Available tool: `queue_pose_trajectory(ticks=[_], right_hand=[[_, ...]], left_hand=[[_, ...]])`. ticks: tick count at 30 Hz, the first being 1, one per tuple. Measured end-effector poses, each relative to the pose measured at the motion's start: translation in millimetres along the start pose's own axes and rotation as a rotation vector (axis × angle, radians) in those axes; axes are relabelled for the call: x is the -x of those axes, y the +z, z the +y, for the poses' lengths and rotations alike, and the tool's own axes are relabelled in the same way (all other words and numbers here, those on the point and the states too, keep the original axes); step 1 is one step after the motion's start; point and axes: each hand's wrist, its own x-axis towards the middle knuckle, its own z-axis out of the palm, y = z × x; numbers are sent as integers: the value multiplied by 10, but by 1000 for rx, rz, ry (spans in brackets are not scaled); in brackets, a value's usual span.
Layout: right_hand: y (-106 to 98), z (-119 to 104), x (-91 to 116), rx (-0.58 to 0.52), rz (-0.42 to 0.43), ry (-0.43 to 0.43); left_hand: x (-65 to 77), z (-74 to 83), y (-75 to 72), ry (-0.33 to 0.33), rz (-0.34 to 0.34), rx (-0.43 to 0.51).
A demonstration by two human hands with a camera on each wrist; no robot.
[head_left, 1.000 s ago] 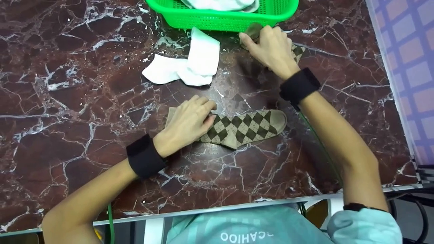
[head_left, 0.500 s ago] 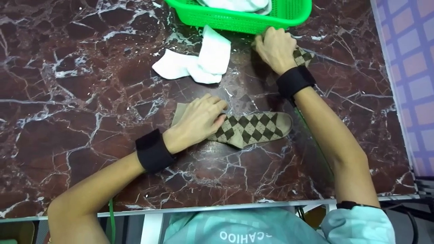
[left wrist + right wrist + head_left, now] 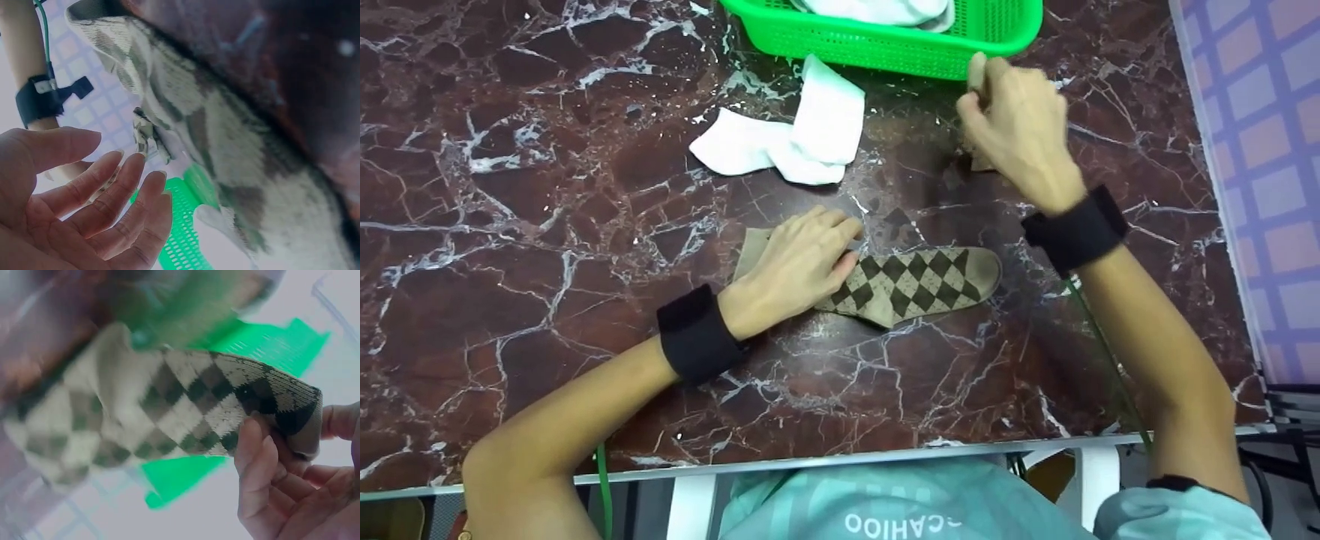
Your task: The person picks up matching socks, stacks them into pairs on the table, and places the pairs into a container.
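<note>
A beige and brown argyle sock point(image 3: 934, 281) lies flat on the marbled table, toe to the right, heel toward the person. Over its cuff end is my left hand point(image 3: 793, 259), fingers loosely bent, palm down; the left wrist view shows nothing gripped in it. Beside the basket, my right hand point(image 3: 1024, 120) holds a second argyle sock point(image 3: 174, 405) by its plain toe, pinched between thumb and fingers. In the right wrist view that sock stretches out to the left, somewhat blurred. From the head view, most of it is hidden beneath the hand.
A green plastic basket point(image 3: 870, 56) with white socks point(image 3: 877, 9) in it stands at the far side. White socks point(image 3: 829, 120) lie partly overlapped in front of it. A checked purple surface point(image 3: 1252, 150) borders the table's right edge.
My right hand has moved right, bringing the second argyle sock's toe up by the basket's corner. The left hand stays at its sock. The whole head view has shifted slightly.
</note>
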Motion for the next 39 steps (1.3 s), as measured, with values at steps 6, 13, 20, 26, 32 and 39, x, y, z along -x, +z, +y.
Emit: queue_pose_trajectory(ticks=[6,13,20,26,32,39], right_hand=[[-402,-9,209,-75,185,-66],[-697,-164,236,-115,422,-214],[-761,-320,187,-188,554,-312],[-835,-344,267,-295,635,-325],[-956,-321,452,-446,765,-381],[-1077,-248,639,-660,866,-451]], left_hand=[[-44,50,-4,18,33,-12],[-78,94,11,-2,57,21],[-99,131,16,-10,51,180],[-179,-5,41,-58,180,376],[-207,-104,21,-302,193,512],[-263,13,-66,-255,143,926]])
